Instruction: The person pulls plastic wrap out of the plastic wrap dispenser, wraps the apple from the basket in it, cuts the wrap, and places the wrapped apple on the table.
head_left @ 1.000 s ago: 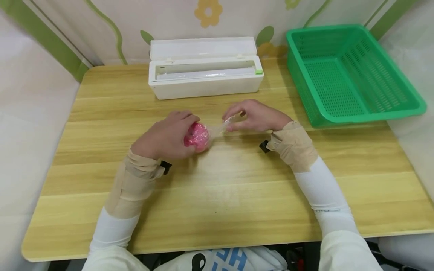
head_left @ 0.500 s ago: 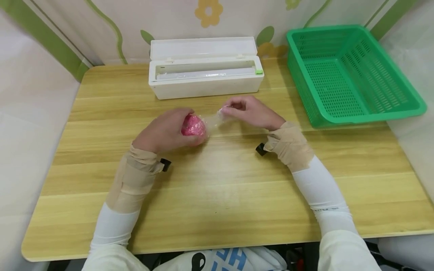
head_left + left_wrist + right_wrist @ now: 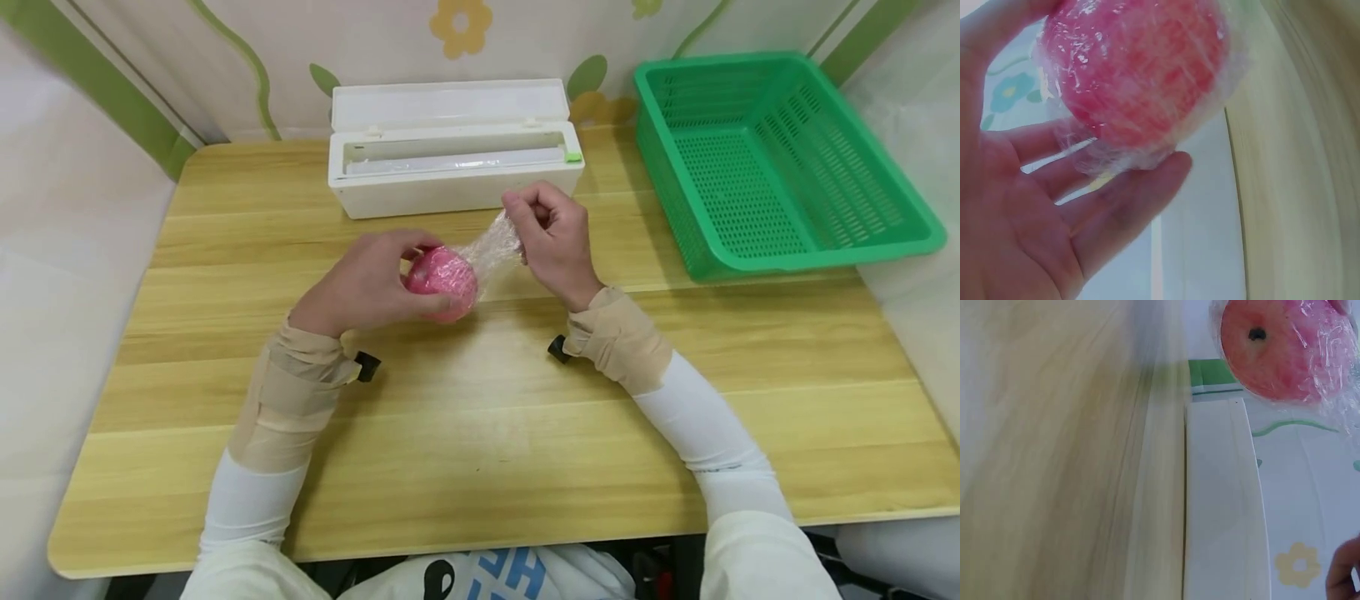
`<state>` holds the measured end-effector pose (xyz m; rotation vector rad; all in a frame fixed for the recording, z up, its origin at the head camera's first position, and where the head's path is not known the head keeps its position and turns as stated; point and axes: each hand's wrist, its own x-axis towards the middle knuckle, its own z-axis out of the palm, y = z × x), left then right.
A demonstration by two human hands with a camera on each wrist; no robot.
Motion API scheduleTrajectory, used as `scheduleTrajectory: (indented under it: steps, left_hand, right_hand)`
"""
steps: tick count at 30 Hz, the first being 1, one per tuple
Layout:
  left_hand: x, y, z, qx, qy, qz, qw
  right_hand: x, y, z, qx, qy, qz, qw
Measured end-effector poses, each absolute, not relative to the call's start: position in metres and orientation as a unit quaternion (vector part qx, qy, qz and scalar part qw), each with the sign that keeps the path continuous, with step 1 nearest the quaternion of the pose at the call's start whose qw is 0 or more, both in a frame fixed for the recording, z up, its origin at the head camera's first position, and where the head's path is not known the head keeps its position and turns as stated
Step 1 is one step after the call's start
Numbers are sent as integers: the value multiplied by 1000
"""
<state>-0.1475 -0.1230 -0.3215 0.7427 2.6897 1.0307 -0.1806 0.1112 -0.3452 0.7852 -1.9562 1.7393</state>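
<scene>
My left hand (image 3: 363, 287) grips a pinkish-red apple (image 3: 453, 287) wrapped in clear cling film, thumb on the near side and fingers at the far side. In the left wrist view the film is crumpled under the apple (image 3: 1141, 69), against the spread fingers. A dark calyx end shows on the apple (image 3: 1263, 353) in the right wrist view. From its right side a loose tail of cling film (image 3: 493, 250) stretches up to my right hand (image 3: 555, 237), which pinches the end between thumb and curled fingers. Only a bit of that hand (image 3: 1342, 575) enters the right wrist view.
Behind the hands stands a white cling film box (image 3: 457, 196), its lid raised, with a film roll (image 3: 457, 162) inside. A green plastic basket (image 3: 697, 200) is at the back right. All stand on a wooden table (image 3: 480, 450) against a patterned curtain.
The right hand has turned and moved away from me toward the box, pulling the film tail out and upward. The left hand has shifted the apple slightly right and turned it.
</scene>
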Motion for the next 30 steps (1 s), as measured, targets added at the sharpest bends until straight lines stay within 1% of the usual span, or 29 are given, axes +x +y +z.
scheduleTrajectory:
  steps: [2, 4, 8, 13, 18, 22, 30]
  left_hand:
    - [-148, -123, -321, 254, 898, 349, 83]
    - [-148, -123, -322, 263, 894, 354, 82]
    - [-147, -119, -322, 292, 872, 384, 85]
    - [-143, -114, -319, 339, 837, 422, 83]
    - [-137, -110, -313, 379, 824, 418, 51]
    - [-129, -105, -301, 400, 807, 433, 38]
    - [-116, -95, -282, 434, 777, 456, 19]
  right_hand:
    - [-181, 111, -344, 300, -690, 613, 243]
    - [-181, 112, -341, 317, -680, 605, 267]
    - [-182, 115, -335, 331, -664, 609, 282]
    - [-181, 117, -331, 328, -671, 612, 260]
    - [-179, 116, -331, 321, -683, 614, 231]
    - [-178, 115, -332, 314, -685, 622, 212]
    - [-177, 114, -333, 314, -685, 639, 153]
